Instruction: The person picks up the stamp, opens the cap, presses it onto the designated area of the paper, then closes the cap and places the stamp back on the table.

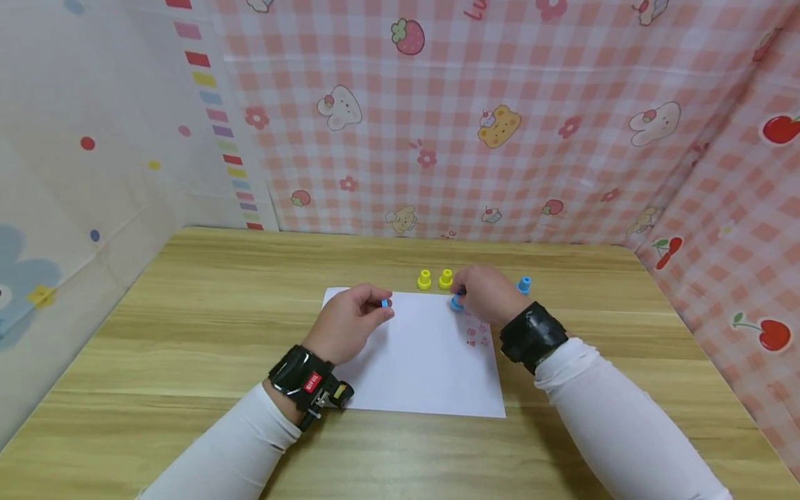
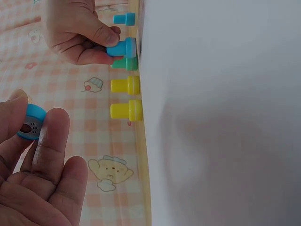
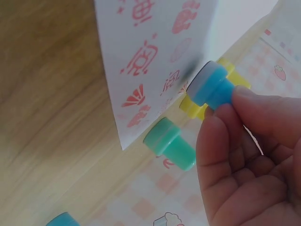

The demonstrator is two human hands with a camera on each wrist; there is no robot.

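Note:
My right hand (image 1: 490, 295) pinches a blue toy stamp (image 3: 211, 87) by its narrow handle, thumb against fingers. The stamp's pale wide end faces the white paper (image 1: 425, 368), close to its far right part; whether it touches cannot be told. Small red prints (image 3: 141, 59) mark the paper beside it. Over the paper's far left part, my left hand (image 1: 350, 319) holds a small blue cap (image 2: 34, 121) between thumb and fingertips. A grey face with dark dots and a brownish spot shows on the cap in the left wrist view.
Two yellow stamps (image 1: 425, 280) stand just beyond the paper's far edge. Near the right hand are a green stamp (image 3: 169, 143) and another blue stamp (image 1: 523, 285). The wooden table (image 1: 206, 312) ends at a pink checked cloth (image 1: 375, 153) behind.

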